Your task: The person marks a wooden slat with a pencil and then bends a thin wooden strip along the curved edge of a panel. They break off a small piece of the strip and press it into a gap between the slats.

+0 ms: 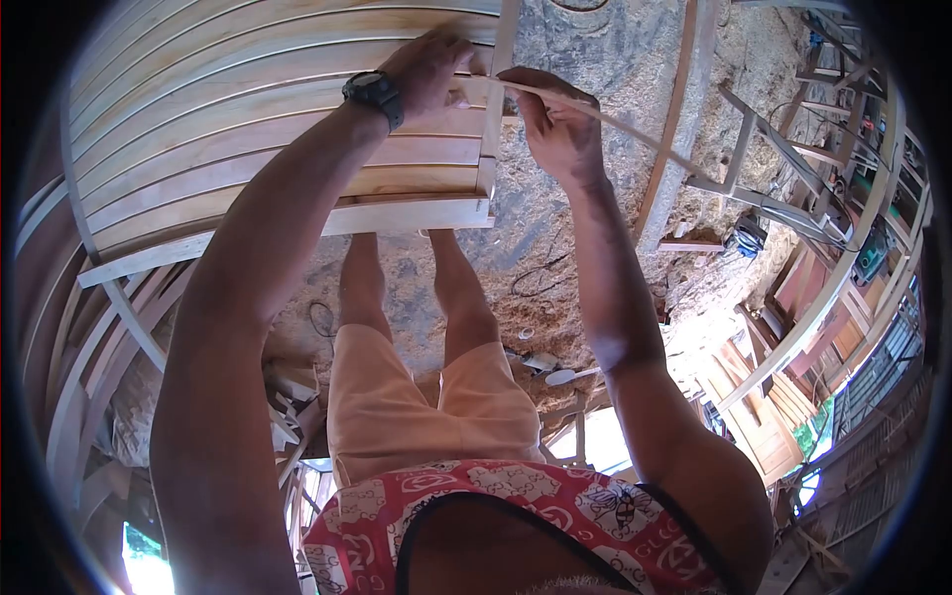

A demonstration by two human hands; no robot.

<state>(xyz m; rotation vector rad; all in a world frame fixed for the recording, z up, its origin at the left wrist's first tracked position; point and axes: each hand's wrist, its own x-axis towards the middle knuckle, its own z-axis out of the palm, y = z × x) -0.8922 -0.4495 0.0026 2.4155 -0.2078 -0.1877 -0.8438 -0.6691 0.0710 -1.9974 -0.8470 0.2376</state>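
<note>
A slatted wooden panel (288, 119) with a frame along its edges lies below my arms at the upper left. My left hand (431, 74), with a dark watch on its wrist, is over the panel's right side, its fingers bent around the near end of a thin wooden strip (625, 129). Just past the panel's right frame piece, my right hand (560, 124) pinches the same strip between thumb and fingers. From there the strip slants down to the right. Its left end is partly hidden at my left fingers.
Sawdust covers the floor (585, 40). A long board (674, 119) lies to the right of my right hand. Wooden frames (754, 188) and cables stand farther right, with curved wooden pieces (69, 397) at the left. A white spoon-shaped item (560, 377) is near my legs.
</note>
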